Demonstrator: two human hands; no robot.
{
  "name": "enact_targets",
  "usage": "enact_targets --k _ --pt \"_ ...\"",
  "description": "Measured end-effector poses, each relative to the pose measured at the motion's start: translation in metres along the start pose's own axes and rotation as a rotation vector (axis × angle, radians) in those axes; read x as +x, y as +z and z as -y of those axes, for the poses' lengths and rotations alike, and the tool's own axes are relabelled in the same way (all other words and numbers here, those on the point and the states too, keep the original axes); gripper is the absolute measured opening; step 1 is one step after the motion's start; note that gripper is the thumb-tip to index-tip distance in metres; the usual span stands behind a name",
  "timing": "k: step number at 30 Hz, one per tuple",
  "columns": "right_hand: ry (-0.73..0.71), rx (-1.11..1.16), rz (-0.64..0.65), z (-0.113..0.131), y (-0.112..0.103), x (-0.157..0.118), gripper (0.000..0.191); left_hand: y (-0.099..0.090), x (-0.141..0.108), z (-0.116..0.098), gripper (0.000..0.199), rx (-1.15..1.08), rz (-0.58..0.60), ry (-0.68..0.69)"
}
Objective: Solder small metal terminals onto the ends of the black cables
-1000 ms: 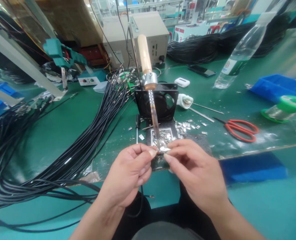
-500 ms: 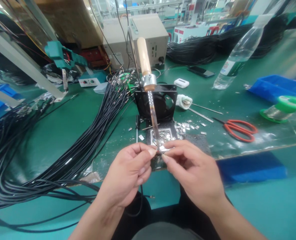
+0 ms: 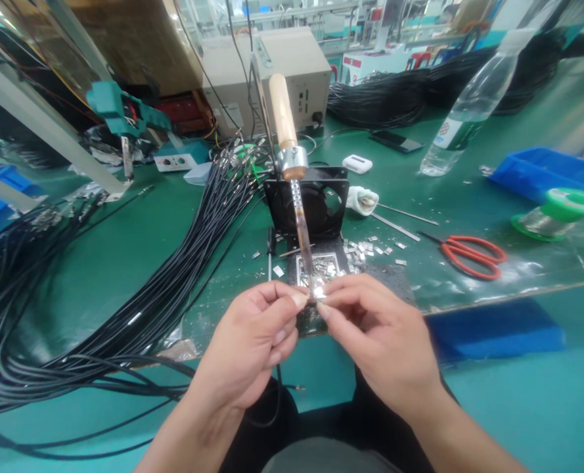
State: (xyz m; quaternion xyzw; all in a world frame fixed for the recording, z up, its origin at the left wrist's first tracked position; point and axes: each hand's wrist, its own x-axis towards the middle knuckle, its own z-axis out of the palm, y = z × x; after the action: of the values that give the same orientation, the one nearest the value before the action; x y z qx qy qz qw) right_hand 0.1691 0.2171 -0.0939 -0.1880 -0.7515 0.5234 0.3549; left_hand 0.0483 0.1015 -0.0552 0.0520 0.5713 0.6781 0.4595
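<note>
Thumb and forefinger of my left hand (image 3: 262, 332) are pinched on the end of a black cable, whose loose length (image 3: 278, 387) hangs below the hand. Facing it, my right hand (image 3: 378, 338) is closed in a pinch on something tiny; my fingers hide most of it. Between the fingertips comes down the tip of a soldering iron (image 3: 302, 230) with a wooden handle, fixed in a metal clamp. Under the tip lies a small tray (image 3: 299, 266) with many little metal pieces (image 3: 331, 266), and more of them are scattered beside it.
A black fan frame (image 3: 331, 203) stands behind the iron. Left lies a thick bundle of black cables (image 3: 173, 263). To the right are red-handled scissors (image 3: 476, 256), a solder spool (image 3: 550, 213), a blue bin (image 3: 542, 171) and a tilted-looking water bottle (image 3: 462, 112).
Almost nothing differs. Both hands stay at the iron's tip, with my right fingertips shifted very slightly.
</note>
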Motion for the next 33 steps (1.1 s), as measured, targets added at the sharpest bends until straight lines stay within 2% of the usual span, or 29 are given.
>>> enact_targets --k 2,4,7,9,16,33 --pt "0.052 0.051 0.003 0.0 0.0 0.001 0.01 0.0 0.0 -0.001 0.038 0.0 0.001 -0.003" --pt "0.184 0.174 0.014 0.001 -0.001 0.003 0.008 0.0 0.0 -0.001 0.039 0.003 0.008 -0.009" --pt "0.396 0.378 0.072 0.002 0.0 0.011 0.02 0.0 0.0 -0.002 0.04 0.015 0.01 -0.011" --pt "0.448 0.458 0.108 0.003 0.001 0.016 0.025 0.001 0.0 -0.002 0.039 0.022 0.005 -0.009" --pt "0.494 0.566 0.12 0.0 0.008 0.02 0.028 0.001 -0.001 -0.001 0.037 0.014 0.003 -0.013" --pt "0.572 0.592 0.125 0.0 0.008 0.021 0.035 -0.002 0.001 -0.002 0.037 0.033 0.022 -0.042"
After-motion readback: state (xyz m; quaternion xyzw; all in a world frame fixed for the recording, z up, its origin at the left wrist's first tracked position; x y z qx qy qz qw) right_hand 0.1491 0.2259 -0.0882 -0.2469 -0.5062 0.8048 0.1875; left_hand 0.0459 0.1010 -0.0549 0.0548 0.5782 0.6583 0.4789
